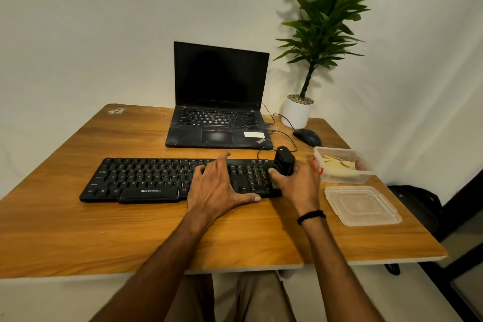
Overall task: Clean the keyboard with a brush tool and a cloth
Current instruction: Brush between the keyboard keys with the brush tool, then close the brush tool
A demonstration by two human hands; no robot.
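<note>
1. The keyboard [156,180], a black, matte plastic, long flat slab, is lying at the middle of the bench [130,230], its long side facing the person.
2. The left hand [217,185] is lying open, fingers straight and spread, pressing on the keys right of centre, with the thumb resting by the front edge.
3. The right hand [295,185] is curling around the brush tool [285,165] (dark, blocky, rounded body; bristles not discernible), holding it upright over the number-pad end. A black band [311,216] is circling that wrist.
4. The cloth [337,163], pale yellow and crumpled, is sitting inside a clear rectangular plastic box [345,178] near the keyboard's right end. A translucent lid [363,205] is lying flat nearer the person.
5. The bench is showing orange-brown wood grain, rounded corners and a pale edge.
6. Behind the keyboard, an open black laptop [219,102] is showing a dark screen. A black mouse [307,137] and a white pot [296,112] carrying a leafy green plant [329,21] are standing to its right. Off-white walls are meeting in a corner.
</note>
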